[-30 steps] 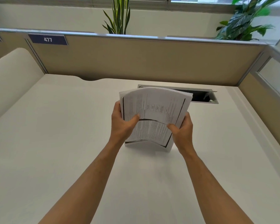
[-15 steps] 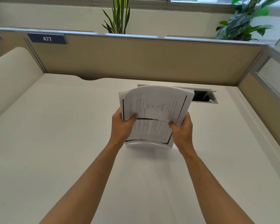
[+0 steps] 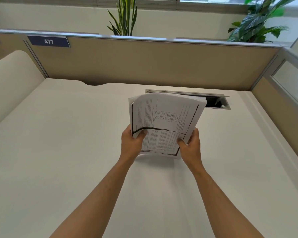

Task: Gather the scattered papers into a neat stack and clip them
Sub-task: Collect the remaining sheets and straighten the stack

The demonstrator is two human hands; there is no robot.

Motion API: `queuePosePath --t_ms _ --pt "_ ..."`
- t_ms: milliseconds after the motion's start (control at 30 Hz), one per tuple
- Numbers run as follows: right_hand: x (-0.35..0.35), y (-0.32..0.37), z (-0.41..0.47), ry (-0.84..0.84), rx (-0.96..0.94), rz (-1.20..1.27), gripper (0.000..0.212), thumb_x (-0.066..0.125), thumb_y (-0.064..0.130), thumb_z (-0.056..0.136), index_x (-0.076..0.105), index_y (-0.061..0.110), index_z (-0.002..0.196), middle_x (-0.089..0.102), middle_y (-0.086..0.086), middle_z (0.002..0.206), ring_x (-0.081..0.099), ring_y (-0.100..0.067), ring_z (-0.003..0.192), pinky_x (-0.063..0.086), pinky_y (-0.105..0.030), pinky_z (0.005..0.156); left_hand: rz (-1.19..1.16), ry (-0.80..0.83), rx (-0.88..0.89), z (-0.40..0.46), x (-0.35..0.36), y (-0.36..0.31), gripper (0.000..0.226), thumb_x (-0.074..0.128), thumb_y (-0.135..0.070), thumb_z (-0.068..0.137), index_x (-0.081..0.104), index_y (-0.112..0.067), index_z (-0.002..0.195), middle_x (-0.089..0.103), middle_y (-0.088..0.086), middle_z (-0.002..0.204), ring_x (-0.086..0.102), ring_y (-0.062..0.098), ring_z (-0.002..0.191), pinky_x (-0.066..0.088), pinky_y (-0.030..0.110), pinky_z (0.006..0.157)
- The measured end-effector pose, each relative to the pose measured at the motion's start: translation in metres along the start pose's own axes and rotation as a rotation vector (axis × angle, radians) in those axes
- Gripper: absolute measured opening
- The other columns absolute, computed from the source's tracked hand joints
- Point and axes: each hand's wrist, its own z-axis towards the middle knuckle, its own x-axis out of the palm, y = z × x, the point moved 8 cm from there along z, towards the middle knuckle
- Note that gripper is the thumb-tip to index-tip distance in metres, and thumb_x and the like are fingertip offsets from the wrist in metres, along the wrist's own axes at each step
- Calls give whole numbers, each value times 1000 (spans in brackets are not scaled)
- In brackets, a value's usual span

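A stack of printed papers (image 3: 165, 121) stands almost upright above the white desk (image 3: 67, 152), its top curling away from me and its bottom edge close to the desk surface. My left hand (image 3: 132, 143) grips the stack's lower left side, thumb on the front sheet. My right hand (image 3: 190, 146) grips the lower right corner. The top page shows text columns, a small diagram and dark photocopy borders. No clip is in view.
An open cable hatch (image 3: 218, 102) is set in the desk just behind the papers. Tan partition walls (image 3: 144, 66) close the desk at the back and right, with a blue "477" label (image 3: 48, 41). Plants (image 3: 258, 19) stand behind the partition.
The stack has been raised slightly and tilted more upright, and its top edge now curls further back. Both hands keep their hold on the lower sides.
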Motion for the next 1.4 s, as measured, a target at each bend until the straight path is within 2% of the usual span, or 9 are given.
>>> queuePosePath --t_ms 167,367,567,700,867,1000,1100,1233,1400 --pt "-20 -28 -2 -106 128 25 51 66 2 85 42 25 123 58 -1 111 58 -19 105 54 -29 84 -161 -107 -84 0 -4 4 27 68 -4 87 63 -22 106 71 -8 103 69 7 96 58 25 79" --pt "-9 -66 -23 -82 403 583 56 56 -8 85 46 15 135 61 -14 127 58 -31 117 48 -43 99 -427 -196 -296 -12 8 36 39 69 -1 85 60 -18 118 70 0 112 66 18 103 56 37 85" --pt "0 -77 -37 -125 496 604 53 52 -14 85 56 16 128 68 -6 119 64 -22 109 54 -35 87 -503 -209 -478 -36 23 74 33 67 3 86 63 -21 109 71 4 110 68 23 102 57 39 84" --pt "-5 -87 -40 -146 551 528 44 53 -15 84 63 19 110 69 -6 113 65 -24 105 54 -37 84 -471 -144 -540 -42 18 89 39 66 4 86 61 -12 122 70 10 116 68 27 105 56 46 88" --pt "-26 -76 -31 -131 493 413 46 53 -17 83 62 13 116 70 -5 110 66 -21 99 54 -32 77 -507 -189 -543 -25 -18 91 45 66 3 85 54 -8 127 69 13 119 67 31 105 58 46 83" --pt "-43 -72 -19 -97 452 304 44 55 -16 82 62 12 115 69 -8 111 66 -24 102 55 -37 82 -366 -240 -519 2 -53 79 41 67 -7 87 52 -14 123 66 10 111 66 23 90 54 37 76" --pt "-49 -67 -12 -86 433 269 44 54 -16 83 61 11 117 69 -7 111 65 -25 102 54 -42 87 -59 -79 -447 19 -60 64 40 70 -13 86 54 -19 123 67 5 102 65 22 91 51 36 78" --pt "-50 -46 -1 -45 364 198 41 52 -14 85 60 12 115 69 -4 108 67 -18 96 55 -29 72 226 138 -255 30 -46 38 35 65 -16 91 51 -22 123 64 1 102 64 16 90 51 26 70" --pt "-48 -15 13 2 194 97 39 56 -7 88 58 20 115 66 4 108 63 -12 101 55 -22 72 265 118 -104 34 -36 17 23 58 -12 94 45 -14 113 60 -2 108 61 15 100 52 26 77"
